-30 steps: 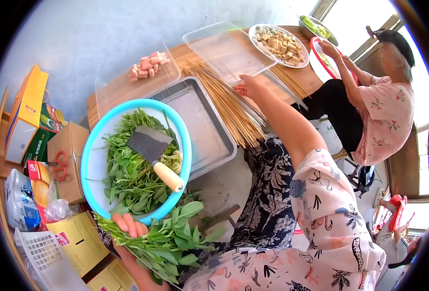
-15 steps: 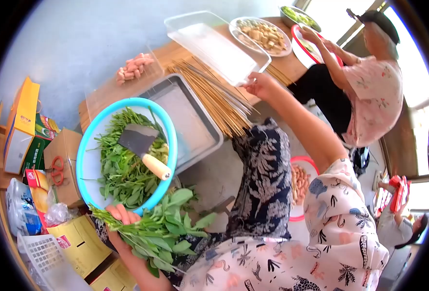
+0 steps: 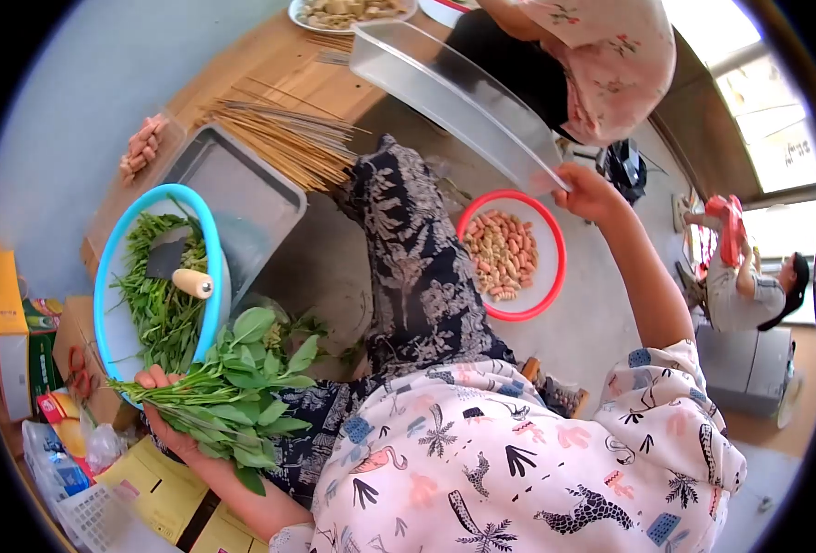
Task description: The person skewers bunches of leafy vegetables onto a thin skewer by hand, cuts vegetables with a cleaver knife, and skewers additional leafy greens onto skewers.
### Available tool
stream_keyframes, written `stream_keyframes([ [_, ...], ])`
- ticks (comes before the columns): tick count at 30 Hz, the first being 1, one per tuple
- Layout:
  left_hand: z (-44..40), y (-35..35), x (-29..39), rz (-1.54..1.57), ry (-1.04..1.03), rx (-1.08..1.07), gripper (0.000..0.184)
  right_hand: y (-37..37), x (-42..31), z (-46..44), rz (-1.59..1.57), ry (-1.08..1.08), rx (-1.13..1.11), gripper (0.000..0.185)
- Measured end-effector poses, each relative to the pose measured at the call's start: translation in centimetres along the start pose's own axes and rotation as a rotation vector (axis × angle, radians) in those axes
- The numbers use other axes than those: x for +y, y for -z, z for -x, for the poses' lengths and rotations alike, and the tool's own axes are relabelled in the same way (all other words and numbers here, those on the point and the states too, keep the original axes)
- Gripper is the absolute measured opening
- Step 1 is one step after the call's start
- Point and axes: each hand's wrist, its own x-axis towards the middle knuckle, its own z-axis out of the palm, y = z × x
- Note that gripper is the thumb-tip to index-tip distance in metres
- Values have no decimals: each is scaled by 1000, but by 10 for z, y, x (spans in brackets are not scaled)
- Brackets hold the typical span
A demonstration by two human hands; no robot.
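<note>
My left hand [image 3: 164, 405] is closed around a bunch of leafy greens [image 3: 242, 396], close to the rim of a blue-rimmed basin [image 3: 214, 276]. Inside that basin lie more cut greens [image 3: 150, 304] and a cleaver [image 3: 176, 263] with a pale wooden handle. On the other side, my right hand [image 3: 592, 194] pinches one end of a clear plastic tray [image 3: 454, 101]. The tray is tilted and held in the air, between the table and a red-rimmed basin [image 3: 560, 258] of short pinkish sausage pieces [image 3: 500, 253] on the floor.
Wooden skewers [image 3: 283, 138] and a grey metal tray [image 3: 288, 198] lie on the wooden table [image 3: 233, 64]. Beside them is a pile of sausages [image 3: 143, 147]. Boxes [image 3: 154, 484] stand at lower left. One person [image 3: 601, 55] sits at upper right; another [image 3: 749, 286] is farther off.
My right hand has lifted the clear tray off the table and swung it right, towards the red-rimmed basin. The view has turned right. My left hand still grips the greens.
</note>
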Motion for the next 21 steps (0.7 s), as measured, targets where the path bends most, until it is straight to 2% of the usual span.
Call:
stream_keyframes([
  [1,-2,14,6,43,79,-199,11,14,13,11,14,16,58,11],
  [4,2,20,7,32,91,-194,13,61,60,38,55,-3,103,15],
  [6,8,32,9,0,85,-176,16,97,105,44,-3,-3,252,22],
  [8,10,35,10,-53,59,-91,18,116,150,51,-19,-10,305,21],
  [12,4,51,14,-54,96,-201,22,167,262,30,-161,0,587,18],
  [15,9,78,21,-32,146,-197,31,163,310,18,-230,-47,697,25],
  [17,14,90,24,-63,106,-54,40,164,334,4,-304,-69,712,27],
  [21,21,79,23,-38,133,-166,46,161,363,-13,-459,-67,699,27],
])
